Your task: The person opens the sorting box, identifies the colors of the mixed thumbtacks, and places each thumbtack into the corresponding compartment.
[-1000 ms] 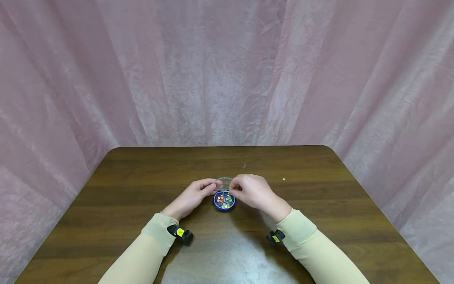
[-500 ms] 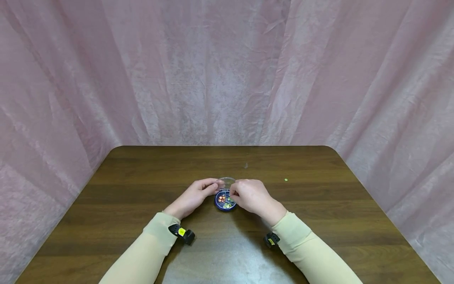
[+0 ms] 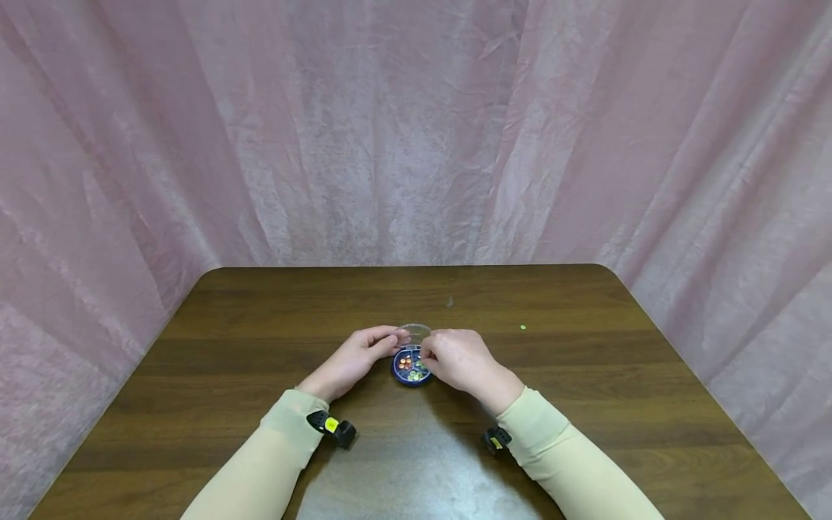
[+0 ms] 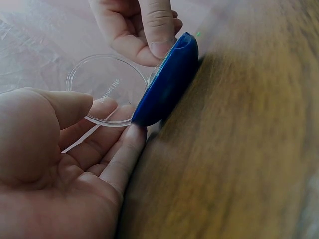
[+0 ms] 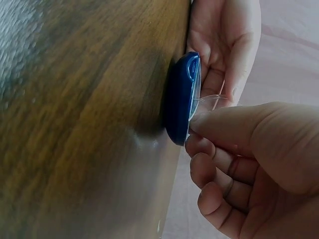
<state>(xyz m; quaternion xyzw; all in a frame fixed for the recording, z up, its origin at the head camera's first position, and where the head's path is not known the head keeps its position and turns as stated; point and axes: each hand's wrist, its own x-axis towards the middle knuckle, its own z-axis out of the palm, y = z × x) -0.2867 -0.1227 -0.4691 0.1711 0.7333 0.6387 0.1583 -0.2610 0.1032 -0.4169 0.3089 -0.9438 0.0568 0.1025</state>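
Observation:
A round blue pill case (image 4: 167, 82) stands on the table with its clear hinged lid (image 4: 110, 79) raised. In the head view, its compartments hold small shiny orange pieces (image 3: 403, 362) and yellow-green pieces (image 3: 414, 376). My left hand (image 3: 354, 356) holds the lid, thumb at its rim and fingers behind it. One left fingertip (image 4: 135, 133) lies right at the case's base. My right hand (image 3: 464, 361) is over the case's right side, thumb and forefinger brought together at the compartments. I cannot tell whether a piece is between them.
A single small green piece (image 3: 523, 328) lies on the brown wooden table (image 3: 292, 303), right of and beyond the case. A pale speck (image 3: 450, 302) shows farther back. Pink curtains (image 3: 390, 144) hang behind the table.
My right hand has turned and lowered slightly, its fingertips going from the lid's side down to the right compartment. My left hand and the case stay in place.

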